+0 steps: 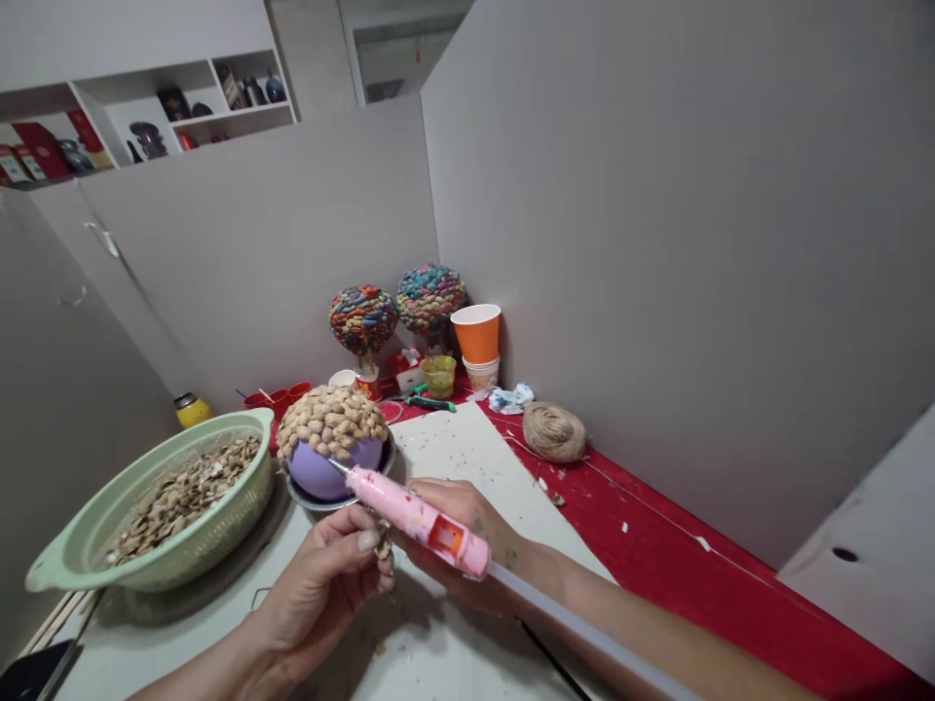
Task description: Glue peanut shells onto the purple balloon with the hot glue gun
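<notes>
My right hand [471,521] is wrapped round a pink hot glue gun [398,506] with a long translucent glue stick [577,618] coming out of its back end. Its metal nozzle points at a purple ball [314,474], whose upper part is covered in peanut shells [332,419]. The ball rests in a dark bowl [391,458]. Close below the gun, my left hand [321,574] pinches a small peanut shell [383,547] between thumb and fingers.
To the left stands a green colander [263,428] of peanut shells [190,492]. Behind are two colourful shell-covered balls [363,319] on stems, an orange paper cup [478,341] and pliers [430,402]. A twine ball [553,431] lies by the right partition [657,292].
</notes>
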`<state>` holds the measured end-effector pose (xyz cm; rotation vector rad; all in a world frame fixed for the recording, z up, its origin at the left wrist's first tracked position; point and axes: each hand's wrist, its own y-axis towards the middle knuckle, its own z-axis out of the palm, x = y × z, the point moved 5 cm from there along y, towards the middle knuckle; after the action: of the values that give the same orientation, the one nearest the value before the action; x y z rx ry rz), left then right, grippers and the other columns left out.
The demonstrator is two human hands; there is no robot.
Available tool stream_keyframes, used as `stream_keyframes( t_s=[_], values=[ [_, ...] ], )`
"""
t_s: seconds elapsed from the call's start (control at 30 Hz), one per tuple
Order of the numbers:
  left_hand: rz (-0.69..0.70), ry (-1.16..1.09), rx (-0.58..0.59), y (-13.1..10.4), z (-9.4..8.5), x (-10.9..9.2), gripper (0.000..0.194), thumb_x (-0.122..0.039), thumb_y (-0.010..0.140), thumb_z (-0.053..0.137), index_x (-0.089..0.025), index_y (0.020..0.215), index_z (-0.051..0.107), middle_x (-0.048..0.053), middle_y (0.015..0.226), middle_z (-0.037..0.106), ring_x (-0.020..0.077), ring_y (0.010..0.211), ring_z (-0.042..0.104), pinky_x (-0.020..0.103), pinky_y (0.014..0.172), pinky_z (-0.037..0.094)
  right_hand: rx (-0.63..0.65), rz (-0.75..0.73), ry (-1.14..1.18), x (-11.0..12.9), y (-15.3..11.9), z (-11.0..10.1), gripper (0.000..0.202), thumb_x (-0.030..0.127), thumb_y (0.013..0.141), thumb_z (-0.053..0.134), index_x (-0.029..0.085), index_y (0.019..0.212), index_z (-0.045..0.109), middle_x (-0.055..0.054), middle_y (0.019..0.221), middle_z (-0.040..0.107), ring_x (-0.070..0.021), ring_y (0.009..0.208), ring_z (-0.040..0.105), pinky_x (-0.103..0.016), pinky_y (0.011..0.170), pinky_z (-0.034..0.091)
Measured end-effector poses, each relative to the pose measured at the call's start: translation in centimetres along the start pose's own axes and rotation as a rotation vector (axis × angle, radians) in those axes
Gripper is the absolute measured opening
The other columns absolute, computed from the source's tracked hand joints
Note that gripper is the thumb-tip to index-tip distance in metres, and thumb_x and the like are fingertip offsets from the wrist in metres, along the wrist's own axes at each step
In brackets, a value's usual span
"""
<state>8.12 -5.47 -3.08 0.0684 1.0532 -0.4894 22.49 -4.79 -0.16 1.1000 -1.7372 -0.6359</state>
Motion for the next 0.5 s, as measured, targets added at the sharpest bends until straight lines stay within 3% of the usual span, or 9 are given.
stream_keyframes(
  t_s=[0.23, 0.5],
  values=[
    [-0.017, -0.008, 0.023, -0.31, 0.69, -0.36, 0.015, -0.016, 0.07, 0.079, -0.012, 0.072, 0.065, 0.002, 0.065, 0.066, 0.0084, 0.056, 0.061, 0.019, 0.06, 0.053, 0.017, 0.108, 0.066, 0.42, 0.12, -0.37, 0.025, 0.028, 0.094, 0.051, 0.019, 0.071, 0.046, 0.004, 0.062, 0.044, -0.0099, 0.053, 0.043, -0.021, 0.052, 0.036],
    [0.037, 0.003, -0.025, -0.19, 0.09, -0.14, 0.014, -0.015, 0.071, 0.078, -0.013, 0.078, 0.066, 0.001, 0.067, 0.065, 0.0086, 0.059, 0.06, 0.02, 0.063, 0.053, -0.015, 0.005, 0.016, 0.11, 0.01, -0.29, 0.018, 0.018, 0.085, 0.051, 0.021, 0.07, 0.041, 0.003, 0.065, 0.043, -0.012, 0.055, 0.043, -0.024, 0.054, 0.033]
  ],
)
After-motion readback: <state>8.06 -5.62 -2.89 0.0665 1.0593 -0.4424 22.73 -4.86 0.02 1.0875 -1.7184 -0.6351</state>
